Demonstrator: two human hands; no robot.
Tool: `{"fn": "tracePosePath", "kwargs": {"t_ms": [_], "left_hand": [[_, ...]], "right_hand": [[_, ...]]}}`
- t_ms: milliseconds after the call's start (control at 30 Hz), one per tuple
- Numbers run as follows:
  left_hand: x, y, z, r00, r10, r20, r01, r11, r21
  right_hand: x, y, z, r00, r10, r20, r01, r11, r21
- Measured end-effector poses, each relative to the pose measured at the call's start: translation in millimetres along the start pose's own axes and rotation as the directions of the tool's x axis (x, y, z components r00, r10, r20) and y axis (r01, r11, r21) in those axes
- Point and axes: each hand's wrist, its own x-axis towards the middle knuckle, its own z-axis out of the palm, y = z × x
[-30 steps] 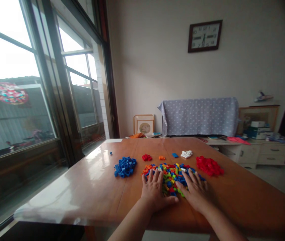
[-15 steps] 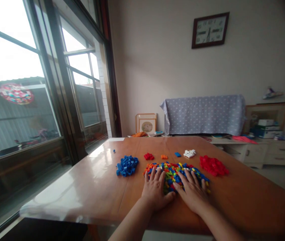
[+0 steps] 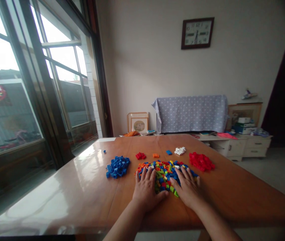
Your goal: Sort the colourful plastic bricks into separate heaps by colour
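Window side first: blue brick pile [image 3: 117, 166] sits at about 10 o'clock from my left hand [image 3: 146, 192], near but apart, with one stray blue brick [image 3: 104, 151] further out at 11. My left hand lies flat, fingers spread, nothing grasped, fingertips on the near-left edge of the mixed brick pile [image 3: 164, 173]. That mixed pile lies dead ahead at 12 o'clock, between and under both hands, its long axis running left-right across the table [image 3: 69, 197]. My right hand [image 3: 186, 190] is also flat and released, fingers splayed over the pile's near-right part; both hands touch it, neither clearly nearer. Beyond the pile at 12: small red cluster [image 3: 140, 155], orange bits [image 3: 155, 155], a blue bit [image 3: 168, 152], white bricks [image 3: 180, 151]. Red brick pile [image 3: 201, 161] sits at 1 o'clock from my right hand, just apart.
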Motion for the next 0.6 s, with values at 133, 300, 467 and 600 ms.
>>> {"fn": "tracePosePath", "kwargs": {"t_ms": [133,300,467,600], "left_hand": [[0.0,-0.8,0.5,1.000,0.009,0.013,-0.009,1.000,-0.001],[1.1,0.2,-2.3,0.999,0.005,0.039,-0.005,1.000,-0.003],[3.0,1.0,-4.2,0.998,0.001,0.061,0.000,1.000,-0.018],[3.3,-1.2,-2.1,0.999,-0.001,0.053,0.003,0.999,-0.039]], "right_hand": [[-0.2,3.7,1.6,0.996,-0.020,-0.084,0.025,0.997,0.067],[6.5,9.8,-9.2,0.957,-0.092,-0.275,0.153,0.965,0.211],[29.8,14.0,-18.5,0.920,-0.056,-0.388,0.240,0.863,0.444],[56.8,14.4,-22.5,0.930,0.021,-0.367,0.231,0.745,0.626]]}}
